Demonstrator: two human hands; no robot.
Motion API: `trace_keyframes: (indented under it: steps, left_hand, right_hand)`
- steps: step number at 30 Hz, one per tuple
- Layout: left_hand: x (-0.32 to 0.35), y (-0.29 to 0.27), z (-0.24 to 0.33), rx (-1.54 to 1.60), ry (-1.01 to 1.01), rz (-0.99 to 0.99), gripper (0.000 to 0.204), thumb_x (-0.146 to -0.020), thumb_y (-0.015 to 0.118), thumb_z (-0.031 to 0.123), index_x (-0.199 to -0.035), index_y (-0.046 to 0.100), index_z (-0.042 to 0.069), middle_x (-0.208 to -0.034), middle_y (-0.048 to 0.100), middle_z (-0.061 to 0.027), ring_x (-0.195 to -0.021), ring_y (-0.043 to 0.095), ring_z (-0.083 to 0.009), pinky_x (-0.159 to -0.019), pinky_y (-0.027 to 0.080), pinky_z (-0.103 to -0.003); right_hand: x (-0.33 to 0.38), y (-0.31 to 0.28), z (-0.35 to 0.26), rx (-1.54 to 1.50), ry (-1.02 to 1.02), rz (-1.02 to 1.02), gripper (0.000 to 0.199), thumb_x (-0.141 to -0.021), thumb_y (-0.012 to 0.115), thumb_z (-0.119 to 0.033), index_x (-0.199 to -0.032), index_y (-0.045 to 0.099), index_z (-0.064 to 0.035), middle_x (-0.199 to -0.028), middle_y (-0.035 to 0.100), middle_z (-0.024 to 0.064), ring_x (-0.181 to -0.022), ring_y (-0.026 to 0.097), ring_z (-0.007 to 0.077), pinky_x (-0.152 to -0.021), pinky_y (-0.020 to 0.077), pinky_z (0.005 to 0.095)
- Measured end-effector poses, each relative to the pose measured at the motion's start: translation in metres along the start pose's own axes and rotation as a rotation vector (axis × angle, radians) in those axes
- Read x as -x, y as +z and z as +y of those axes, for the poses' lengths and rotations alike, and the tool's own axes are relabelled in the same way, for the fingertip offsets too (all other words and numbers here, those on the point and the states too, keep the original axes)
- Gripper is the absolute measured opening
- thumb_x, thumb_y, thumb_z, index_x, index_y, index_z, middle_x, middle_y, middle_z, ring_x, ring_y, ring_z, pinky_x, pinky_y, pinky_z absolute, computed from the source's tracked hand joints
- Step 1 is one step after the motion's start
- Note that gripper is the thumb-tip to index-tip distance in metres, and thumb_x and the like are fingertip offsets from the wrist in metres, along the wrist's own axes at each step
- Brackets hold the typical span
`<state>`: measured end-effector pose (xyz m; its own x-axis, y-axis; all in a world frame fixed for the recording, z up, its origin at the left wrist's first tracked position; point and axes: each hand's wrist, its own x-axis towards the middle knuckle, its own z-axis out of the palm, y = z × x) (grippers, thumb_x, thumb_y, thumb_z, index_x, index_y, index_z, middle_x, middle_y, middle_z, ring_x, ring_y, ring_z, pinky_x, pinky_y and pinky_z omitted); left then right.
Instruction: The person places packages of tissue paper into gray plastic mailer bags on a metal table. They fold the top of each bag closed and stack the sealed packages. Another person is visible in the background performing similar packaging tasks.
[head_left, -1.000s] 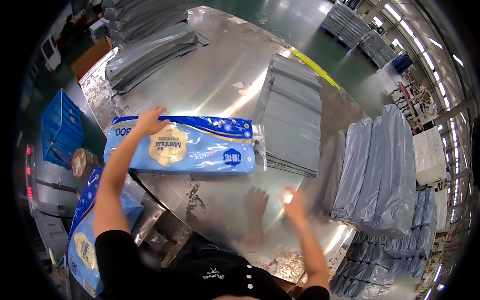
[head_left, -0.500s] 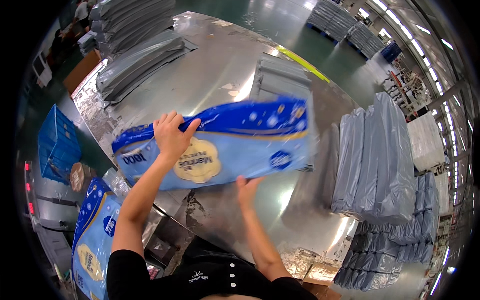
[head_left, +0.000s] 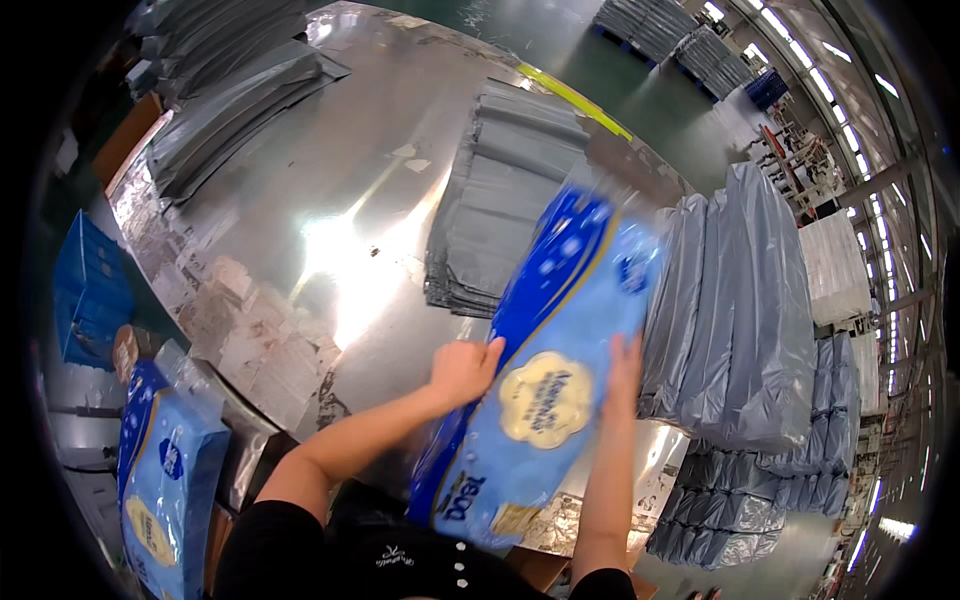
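Observation:
A long blue pack of paper rolls (head_left: 545, 380) with a yellow emblem lies lengthwise, running from my body out over the shiny metal table (head_left: 330, 180). My left hand (head_left: 462, 368) grips its left edge. Flat against its right edge is my right hand (head_left: 625, 365). The pack's far end overlaps a stack of grey plastic mailer bags (head_left: 500, 200).
More grey bag stacks stand at the right (head_left: 745, 310), at the lower right (head_left: 740, 510) and at the far left (head_left: 230, 90). Another blue pack (head_left: 160, 490) stands below the table's left edge, beside blue crates (head_left: 85, 290).
The pack lay crosswise on the table, was lifted, and now has been turned lengthwise and moved right. My right hand went from under it to its right edge.

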<state>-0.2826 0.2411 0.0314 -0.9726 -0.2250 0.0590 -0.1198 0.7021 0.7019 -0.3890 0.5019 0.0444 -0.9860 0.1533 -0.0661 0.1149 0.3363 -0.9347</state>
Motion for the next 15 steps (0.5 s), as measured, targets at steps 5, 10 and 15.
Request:
trace_keyframes:
  steps: [5, 10, 15]
  left_hand:
    - [-0.1, 0.04, -0.088, -0.057, 0.144, 0.294, 0.021, -0.087, 0.055, 0.021, -0.082, 0.065, 0.003, -0.082, 0.058, -0.0172, -0.078, 0.059, -0.036, -0.066, 0.049, -0.045]
    - [-0.196, 0.072, -0.099, -0.649, 0.419, -0.08, 0.015, -0.079, 0.058, 0.013, -0.091, 0.058, 0.004, -0.098, 0.054, -0.0109, -0.089, 0.058, -0.0297, -0.068, 0.052, -0.041]
    - [-0.229, 0.079, -0.095, -0.702, 0.255, -0.037, 0.013, -0.083, 0.055, 0.016, -0.087, 0.057, 0.003, -0.094, 0.06, -0.0135, -0.082, 0.062, -0.0322, -0.067, 0.052, -0.044]
  right_hand:
    - [-0.016, -0.005, 0.07, 0.387, 0.209, -0.314, 0.061, -0.089, 0.059, -0.038, -0.131, 0.044, 0.0034, -0.132, 0.048, 0.0232, -0.124, 0.046, 0.0306, -0.104, 0.0338, 0.0363]
    - [-0.141, 0.019, 0.054, 0.503, -0.667, 0.292, 0.054, -0.086, 0.063, -0.032, -0.129, 0.048, -0.0028, -0.129, 0.05, 0.0181, -0.121, 0.047, 0.0338, -0.102, 0.0359, 0.0397]
    - [-0.146, 0.053, 0.05, 0.337, -0.461, -0.228, 0.03, -0.084, 0.064, -0.032, -0.104, 0.065, -0.0091, -0.106, 0.062, 0.0085, -0.103, 0.056, 0.028, -0.089, 0.0432, 0.0378]
